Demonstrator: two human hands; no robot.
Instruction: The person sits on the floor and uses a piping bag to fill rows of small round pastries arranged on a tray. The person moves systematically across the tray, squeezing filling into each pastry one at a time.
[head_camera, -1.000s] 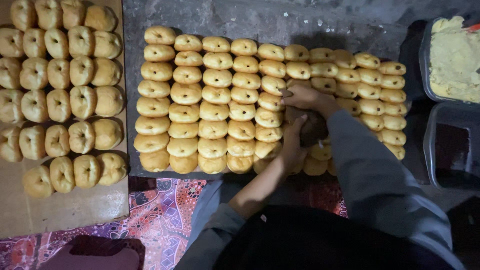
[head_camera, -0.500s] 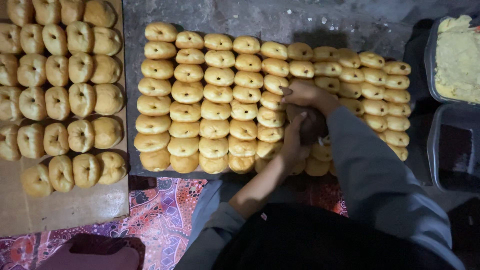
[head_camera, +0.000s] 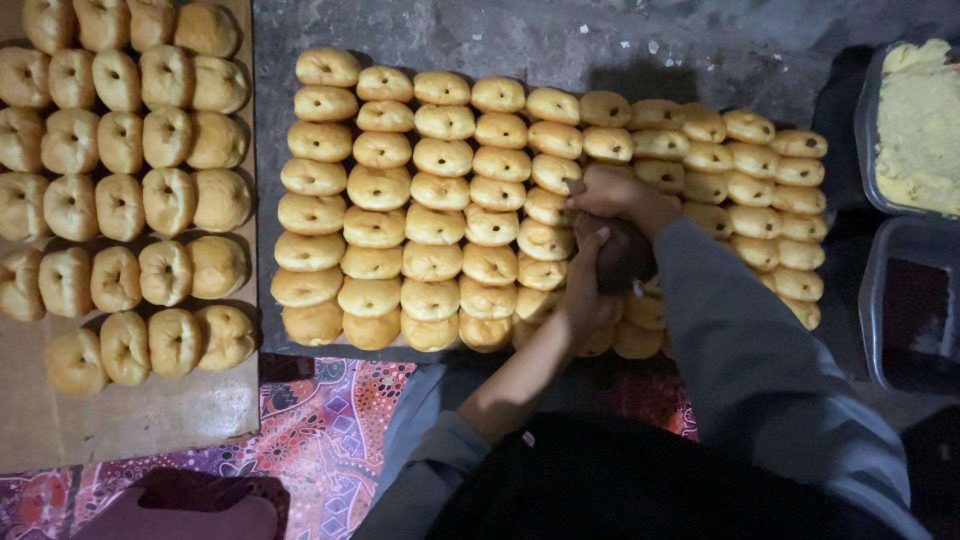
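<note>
At 9 o'clock of the frame, a brown board (head_camera: 120, 420) is carrying plain ring doughnuts (head_camera: 118, 200); six uneven rows are showing, roughly twenty-six pieces counted, with the left column cut off by the edge. Toward 6 o'clock of that board, one patterned cloth (head_camera: 320, 430) is lying on the floor.

At centre, a second batch of golden doughnuts (head_camera: 400, 210) is sitting in tight columns on the dark grey floor (head_camera: 420, 35). Seven rows are showing in the left columns; about sixty pieces are visible, though the arms are covering several, so the count is approximate.

At 3 o'clock of this batch, one dark chocolate-coated doughnut (head_camera: 625, 255) is being held just above the golden ones. The left hand (head_camera: 585, 290) is curling its fingers around the coated doughnut's left side, gripping it. The right hand (head_camera: 610, 192) is pressing down on its top edge with fingers bent closed against it.

At the far 3 o'clock edge, two plastic tubs are standing one above the other: one tub with pale yellow filling (head_camera: 915, 125) and one tub with dark contents (head_camera: 910, 305).
</note>
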